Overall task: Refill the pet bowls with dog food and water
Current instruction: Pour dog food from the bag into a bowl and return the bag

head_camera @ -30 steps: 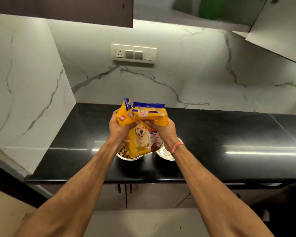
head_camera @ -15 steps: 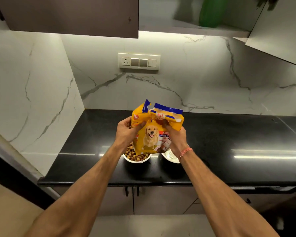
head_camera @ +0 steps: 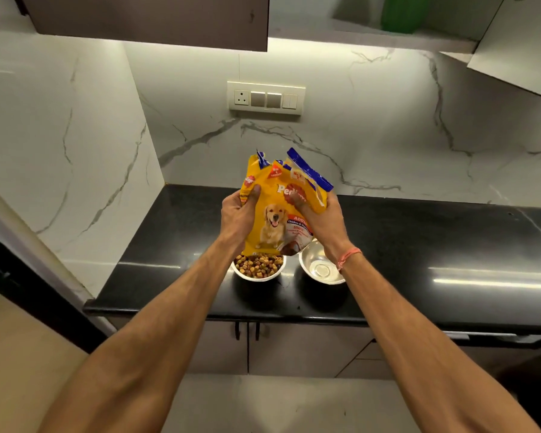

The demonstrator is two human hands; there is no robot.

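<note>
Fingers (head_camera: pixel 256 190) gripping food bag (head_camera: pixel 270 220), kibble-filled bowl (head_camera: pixel 258 267)

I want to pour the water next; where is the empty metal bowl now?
In the head view the empty metal bowl stands on the black counter, right of the kibble bowl, partly under the right hand.

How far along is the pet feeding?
Done: the left bowl on the counter holds kibble. In hand: the left hand and right hand grip the dog food bag upright. The right bowl looks shiny; water cannot be told, so possibly left.
</note>
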